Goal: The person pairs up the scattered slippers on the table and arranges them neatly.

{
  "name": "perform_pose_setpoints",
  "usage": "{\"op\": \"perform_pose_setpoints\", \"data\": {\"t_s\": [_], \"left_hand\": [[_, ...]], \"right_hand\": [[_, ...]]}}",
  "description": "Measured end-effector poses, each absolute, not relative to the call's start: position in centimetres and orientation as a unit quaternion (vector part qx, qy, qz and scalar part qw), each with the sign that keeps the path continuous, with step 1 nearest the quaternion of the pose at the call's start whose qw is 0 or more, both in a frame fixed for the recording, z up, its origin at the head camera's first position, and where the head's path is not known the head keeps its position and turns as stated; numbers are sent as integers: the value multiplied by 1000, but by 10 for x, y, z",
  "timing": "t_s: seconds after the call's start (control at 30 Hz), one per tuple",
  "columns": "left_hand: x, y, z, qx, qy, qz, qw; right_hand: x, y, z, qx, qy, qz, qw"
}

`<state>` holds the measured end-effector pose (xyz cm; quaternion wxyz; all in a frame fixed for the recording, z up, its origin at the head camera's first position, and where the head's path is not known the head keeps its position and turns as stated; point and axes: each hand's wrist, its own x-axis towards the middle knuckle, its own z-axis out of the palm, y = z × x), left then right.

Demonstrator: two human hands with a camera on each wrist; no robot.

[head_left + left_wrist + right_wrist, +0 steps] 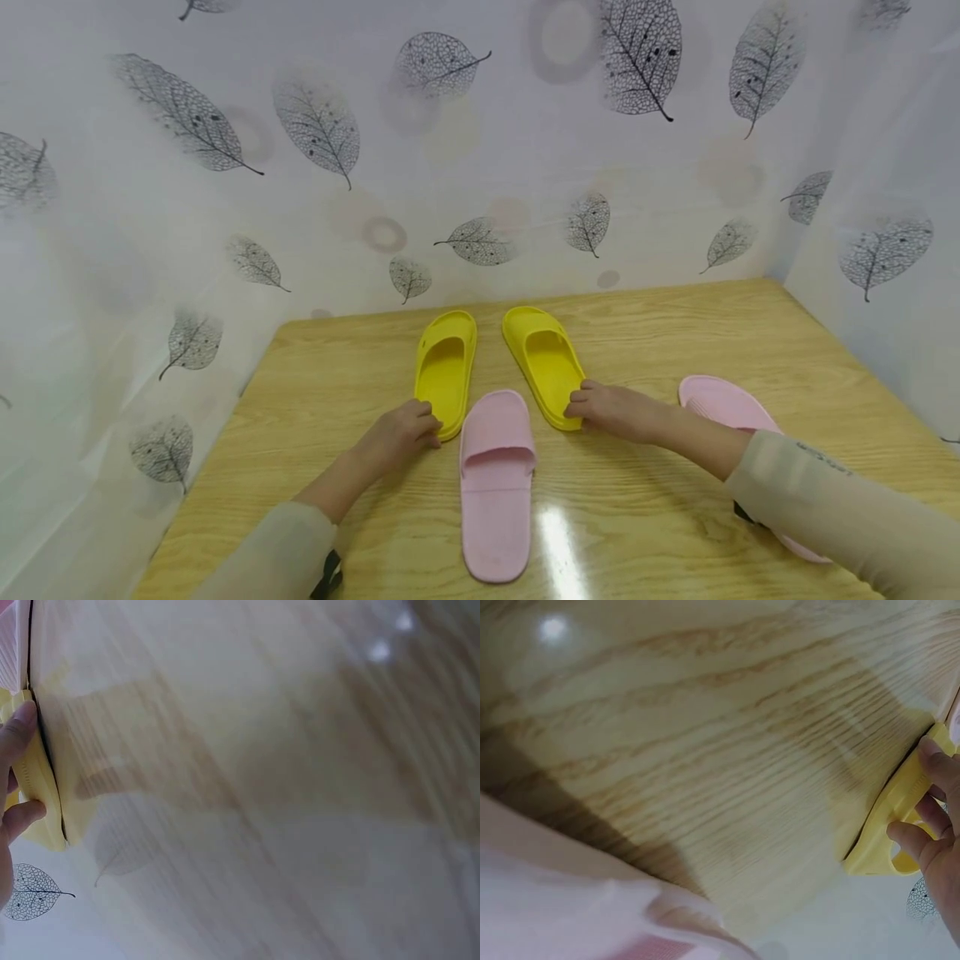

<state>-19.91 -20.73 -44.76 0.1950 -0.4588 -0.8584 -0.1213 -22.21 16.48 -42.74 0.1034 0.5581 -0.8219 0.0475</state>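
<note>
Two yellow slippers lie side by side near the back of the wooden table, toes pointing away. My left hand [405, 429] grips the outer edge of the left yellow slipper [441, 387] near its heel; in the left wrist view, fingertips press on the side of that slipper [37, 772]. At the right yellow slipper [551, 371], my right hand [611, 408] holds the outer rim by the heel, fingers bent over it. The right wrist view has the same slipper's side [892, 802] under the fingers. Both yellow soles rest on the tabletop.
A pink slipper [497, 500] lies between my arms, its toe close to the yellow heels. Another pink slipper [723, 400] sits at the right, partly covered by my right forearm. Leaf-patterned sheeting [480, 167] stands behind and beside the wooden table [645, 517].
</note>
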Motion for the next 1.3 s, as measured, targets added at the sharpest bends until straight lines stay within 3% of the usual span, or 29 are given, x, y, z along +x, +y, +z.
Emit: {"op": "perform_pose_setpoints", "data": {"t_s": [0.57,0.8,1.03,1.3], "left_hand": [[-208,-204,-448,-450,-867,-131,171],[-209,-202,-446,-450,-867,-135,167],[-212,-199,-444,-454,-864,-127,177],[-215,-199,-451,-456,-855,-119,215]], "right_hand": [[-229,163,-428,550,-827,66,93],[-230,160,-431,536,-834,53,121],[-228,159,-436,518,-839,21,164],[-230,157,-437,507,-845,9,170]]}}
